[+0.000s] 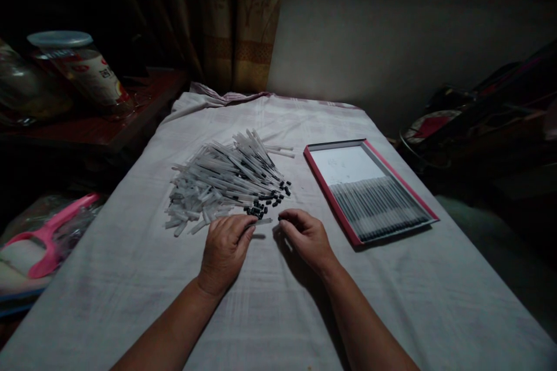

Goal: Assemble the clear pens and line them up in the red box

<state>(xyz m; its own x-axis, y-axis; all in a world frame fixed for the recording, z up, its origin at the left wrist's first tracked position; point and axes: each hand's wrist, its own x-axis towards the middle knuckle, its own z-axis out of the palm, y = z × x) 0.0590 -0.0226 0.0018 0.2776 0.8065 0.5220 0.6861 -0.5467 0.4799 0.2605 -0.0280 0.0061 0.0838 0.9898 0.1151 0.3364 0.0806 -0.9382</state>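
Observation:
My left hand [228, 243] pinches a short translucent pen cap [264, 221], whose end points right. Opposite it, my right hand [306, 237] has thumb and forefinger closed on a small black plug [279, 218]. A gap separates the two pieces. Just beyond my hands lie loose black plugs [256, 210]. Behind them a heap of slim translucent pen barrels [235, 168] fans out, and more clear caps [187, 203] are piled at its left. To the right, an open shallow box [314, 177] with red sides holds a row of dark-filled pens [378, 206] side by side.
A pale cloth [278, 313] covers the table. At left, a lidded plastic jar [87, 69] stands on a dark wooden surface [130, 122], with a pink plastic object [47, 237] lower down. A curtain [243, 23] and a pale panel [369, 29] bound the far side.

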